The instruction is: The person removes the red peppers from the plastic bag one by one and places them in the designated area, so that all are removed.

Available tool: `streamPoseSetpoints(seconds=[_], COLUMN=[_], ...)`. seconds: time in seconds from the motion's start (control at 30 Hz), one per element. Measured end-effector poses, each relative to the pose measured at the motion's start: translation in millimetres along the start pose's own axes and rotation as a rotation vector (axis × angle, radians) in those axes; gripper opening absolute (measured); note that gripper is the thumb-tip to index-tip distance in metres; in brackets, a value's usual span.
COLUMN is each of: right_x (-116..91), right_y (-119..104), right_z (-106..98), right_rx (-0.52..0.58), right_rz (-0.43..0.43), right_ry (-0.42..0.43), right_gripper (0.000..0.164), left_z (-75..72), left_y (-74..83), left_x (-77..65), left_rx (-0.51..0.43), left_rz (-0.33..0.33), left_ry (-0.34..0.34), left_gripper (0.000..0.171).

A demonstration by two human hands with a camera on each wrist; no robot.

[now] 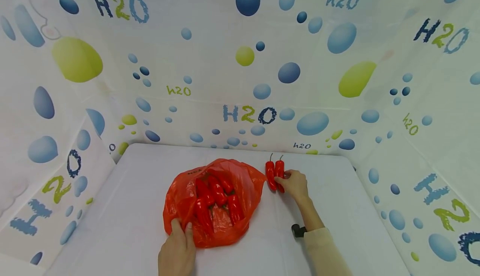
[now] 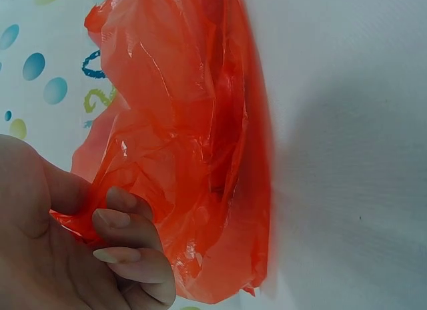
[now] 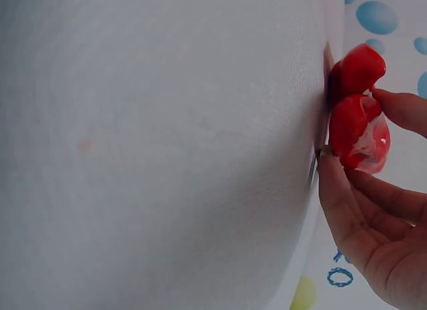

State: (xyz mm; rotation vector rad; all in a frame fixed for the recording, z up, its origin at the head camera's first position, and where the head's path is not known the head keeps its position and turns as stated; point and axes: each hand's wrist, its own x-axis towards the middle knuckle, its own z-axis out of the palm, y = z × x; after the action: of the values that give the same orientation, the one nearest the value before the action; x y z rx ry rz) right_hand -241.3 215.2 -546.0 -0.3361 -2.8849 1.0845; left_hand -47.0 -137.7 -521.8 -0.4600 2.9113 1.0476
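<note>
A red plastic bag (image 1: 245, 176) lies with its mouth spread toward me, and several glossy red chili peppers (image 1: 217, 190) are inside it. My left hand (image 1: 177, 247) pinches the bag's near left rim between thumb and fingers; in the left wrist view the thin plastic (image 2: 180, 150) bunches at the fingertips. To the right of the bag, two red chili peppers (image 1: 270, 171) lie side by side on the table, stems pointing away. My right hand (image 1: 298, 184) holds the right-hand one (image 1: 279, 167) between thumb and fingers. In the right wrist view the held pepper (image 3: 347, 127) sits against the other pepper (image 3: 360, 69).
The white table (image 1: 123, 192) extends on both sides of the bag. A patterned curtain (image 1: 210, 59) with blue and green spots stands behind it and along both sides. A small black camera (image 1: 298, 230) is at my right wrist, by the beige sleeve (image 1: 324, 247).
</note>
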Motion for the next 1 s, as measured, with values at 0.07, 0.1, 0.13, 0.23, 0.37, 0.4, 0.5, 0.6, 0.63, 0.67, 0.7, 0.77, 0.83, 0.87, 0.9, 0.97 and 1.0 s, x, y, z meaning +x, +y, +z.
streamPoseSetpoints(seconds=[0.07,0.1,0.13,0.23,0.37,0.4,0.5,0.6,0.63,0.67,0.7,0.77,0.83,0.87,0.9,0.97,1.0], right_x=[0.8,1.0,1.5,3.4,4.6,4.6,4.3,3.6,3.1,2.8,2.4,1.2,-0.1,-0.9,-1.7,-3.7,-4.5], right_y=[1.9,2.8,4.0,7.5,8.8,8.8,8.1,8.4,8.3,8.3,8.5,8.5,8.0,7.7,7.3,6.1,5.3], right_z=[0.2,0.1,0.3,0.9,0.4,0.2,-0.4,-1.1,-1.4,-1.6,-2.1,-3.3,-4.7,-5.6,-6.5,-8.7,-9.6], right_rx=[0.006,0.009,0.008,-0.001,-0.024,-0.027,-0.039,-0.041,-0.040,-0.040,-0.039,-0.038,-0.038,-0.038,-0.034,-0.026,-0.017], right_rz=[-0.010,-0.018,-0.024,-0.030,-0.021,-0.019,-0.011,-0.004,0.000,0.005,0.006,0.009,0.013,0.014,0.015,0.017,0.017], right_ry=[0.006,0.007,0.011,0.019,0.021,0.019,0.011,0.006,0.004,0.001,-0.002,-0.005,-0.008,-0.007,-0.006,0.000,0.003], right_gripper=[0.050,0.050,0.049,0.048,0.048,0.048,0.048,0.048,0.048,0.049,0.049,0.051,0.053,0.054,0.055,0.057,0.057], left_z=[-0.2,-0.2,-0.4,-0.7,-0.7,-0.7,-0.9,-0.9,-0.9,-0.9,-0.9,-0.8,-0.8,-0.7,-0.6,-0.3,-0.2], left_y=[0.3,0.5,0.9,2.1,2.9,2.8,2.5,2.9,3.1,3.2,3.4,3.6,3.9,4.1,4.3,4.8,5.0], left_x=[-0.2,-0.2,-0.3,-0.1,-0.1,-0.1,-0.3,-1.9,-2.4,-3.0,-3.5,-4.7,-6.0,-6.6,-7.2,-8.5,-9.1], left_rx=[0.003,0.004,0.003,0.002,0.004,0.006,0.006,0.004,0.002,0.001,0.000,-0.001,-0.002,-0.002,-0.001,-0.001,-0.001], left_rz=[0.005,0.007,0.005,-0.008,-0.024,-0.025,-0.020,-0.019,-0.017,-0.017,-0.018,-0.017,-0.017,-0.018,-0.018,-0.021,-0.023], left_ry=[0.009,0.011,0.008,-0.012,-0.024,-0.023,-0.016,-0.014,-0.012,-0.012,-0.011,-0.008,-0.006,-0.005,-0.004,-0.004,-0.004], left_gripper=[0.036,0.036,0.036,0.036,0.037,0.037,0.037,0.038,0.038,0.038,0.038,0.038,0.038,0.038,0.038,0.038,0.038])
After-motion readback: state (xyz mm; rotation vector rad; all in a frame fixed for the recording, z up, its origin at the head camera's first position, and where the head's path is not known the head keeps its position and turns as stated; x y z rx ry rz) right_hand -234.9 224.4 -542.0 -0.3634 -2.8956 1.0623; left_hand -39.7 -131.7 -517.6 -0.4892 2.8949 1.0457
